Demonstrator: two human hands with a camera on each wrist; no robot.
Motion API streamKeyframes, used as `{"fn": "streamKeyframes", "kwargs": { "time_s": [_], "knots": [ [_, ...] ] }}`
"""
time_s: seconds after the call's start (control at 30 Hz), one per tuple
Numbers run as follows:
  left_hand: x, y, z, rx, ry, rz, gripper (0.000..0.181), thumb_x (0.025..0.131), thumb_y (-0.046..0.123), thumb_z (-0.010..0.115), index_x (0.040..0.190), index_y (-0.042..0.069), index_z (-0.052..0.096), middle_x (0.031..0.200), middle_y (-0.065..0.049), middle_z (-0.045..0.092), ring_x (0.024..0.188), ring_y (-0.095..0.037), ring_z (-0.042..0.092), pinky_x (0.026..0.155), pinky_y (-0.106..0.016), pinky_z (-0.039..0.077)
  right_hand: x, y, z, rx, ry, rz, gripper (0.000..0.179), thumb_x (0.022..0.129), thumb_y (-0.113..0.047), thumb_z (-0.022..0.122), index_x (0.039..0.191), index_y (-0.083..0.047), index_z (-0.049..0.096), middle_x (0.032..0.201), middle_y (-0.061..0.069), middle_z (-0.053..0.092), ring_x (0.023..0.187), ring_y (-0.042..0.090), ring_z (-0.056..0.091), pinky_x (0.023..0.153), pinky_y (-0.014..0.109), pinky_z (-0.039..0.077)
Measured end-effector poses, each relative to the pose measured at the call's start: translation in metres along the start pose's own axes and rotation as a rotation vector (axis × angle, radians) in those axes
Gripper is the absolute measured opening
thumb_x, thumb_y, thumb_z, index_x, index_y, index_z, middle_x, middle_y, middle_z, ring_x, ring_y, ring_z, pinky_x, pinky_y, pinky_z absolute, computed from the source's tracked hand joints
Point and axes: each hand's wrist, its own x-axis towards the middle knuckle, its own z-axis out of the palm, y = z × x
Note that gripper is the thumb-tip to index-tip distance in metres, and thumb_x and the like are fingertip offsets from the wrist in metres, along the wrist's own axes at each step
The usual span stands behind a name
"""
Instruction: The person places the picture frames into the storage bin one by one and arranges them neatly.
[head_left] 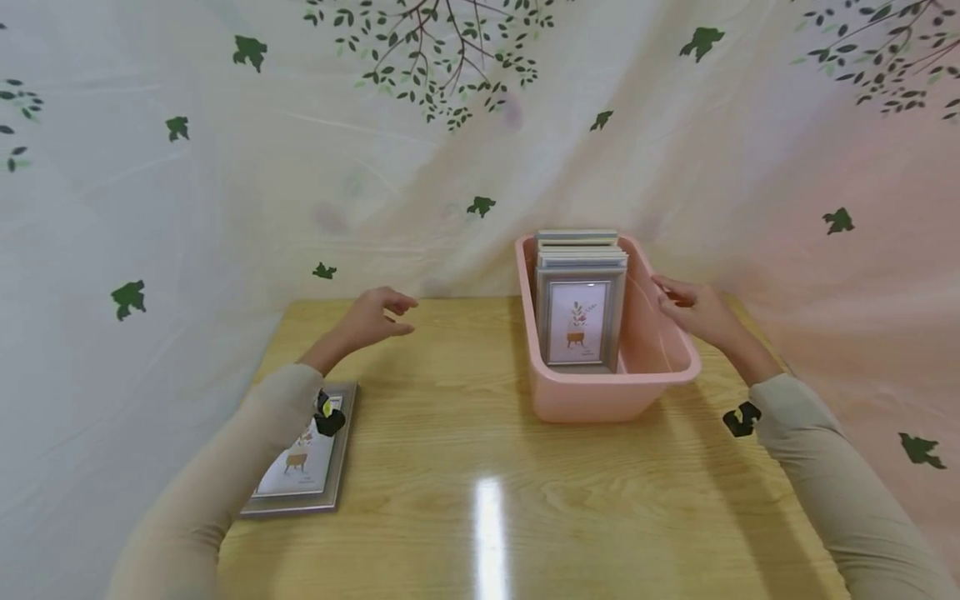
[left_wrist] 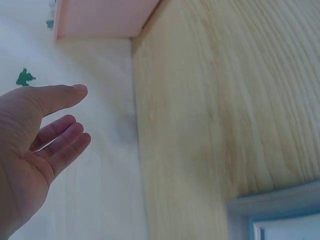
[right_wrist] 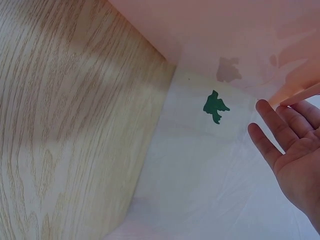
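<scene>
My left hand (head_left: 375, 317) hovers over the left half of the table, thumb and fingers apart with nothing between them. Below its forearm lies a silver-grey picture frame (head_left: 311, 458) showing a potted plant, partly hidden by the sleeve. At the right rim of a pink plastic bin (head_left: 585, 400) is my right hand (head_left: 701, 312), thumb and fingers on the rim. In the right wrist view, fingers (right_wrist: 272, 125) show outside the bin wall, and the thumb is hidden. Several picture frames (head_left: 577, 321) stand upright in a row along the bin's left side.
The bin stands near the back of the wooden table (head_left: 435, 467), close to a pale curtain (head_left: 420, 183) printed with leaves and birds. Inside the bin, bare wall (head_left: 648, 333) shows to the right of the frames. Light glares on the table's front.
</scene>
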Motion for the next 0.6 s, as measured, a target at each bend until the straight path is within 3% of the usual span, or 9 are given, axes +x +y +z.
{"fn": "streamKeyframes", "kwargs": {
  "time_s": [0.03,0.13,0.37,0.6],
  "knots": [
    [-0.004,-0.004,-0.002,0.013,-0.011,-0.007,0.041,0.088,0.005,0.078,0.126,-0.006,0.067,0.12,-0.025,0.066,0.11,-0.04,0.065,0.088,-0.046,0.061,0.0,-0.001,0.0,0.0,-0.003,0.002,0.053,0.105,-0.025,0.056,0.152,-0.003,0.044,0.15,0.029,0.046,0.125,0.056,0.055,0.099,0.064,0.047],
    [-0.014,-0.015,-0.008,0.04,-0.03,-0.031,0.041,0.088,0.005,0.078,0.125,-0.007,0.066,0.121,-0.026,0.067,0.11,-0.041,0.065,0.088,-0.048,0.06,0.0,-0.002,-0.001,-0.001,-0.01,0.009,0.053,0.105,-0.024,0.055,0.152,-0.004,0.044,0.15,0.03,0.046,0.125,0.056,0.055,0.099,0.065,0.046],
    [-0.038,-0.04,-0.023,0.11,-0.065,-0.082,0.042,0.089,0.008,0.078,0.126,-0.008,0.066,0.124,-0.027,0.068,0.111,-0.044,0.065,0.096,-0.057,0.054,-0.001,-0.003,-0.002,-0.011,-0.014,0.039,0.054,0.106,-0.027,0.055,0.153,-0.006,0.043,0.151,0.028,0.045,0.126,0.056,0.055,0.097,0.062,0.049],
    [-0.068,-0.067,-0.035,0.148,-0.077,-0.129,0.042,0.088,0.012,0.08,0.123,-0.007,0.068,0.121,-0.029,0.069,0.108,-0.044,0.066,0.096,-0.06,0.053,0.001,-0.001,0.0,-0.018,0.004,0.02,0.053,0.105,-0.026,0.058,0.151,-0.004,0.045,0.149,0.028,0.048,0.123,0.054,0.058,0.096,0.057,0.052]
  ]
}}
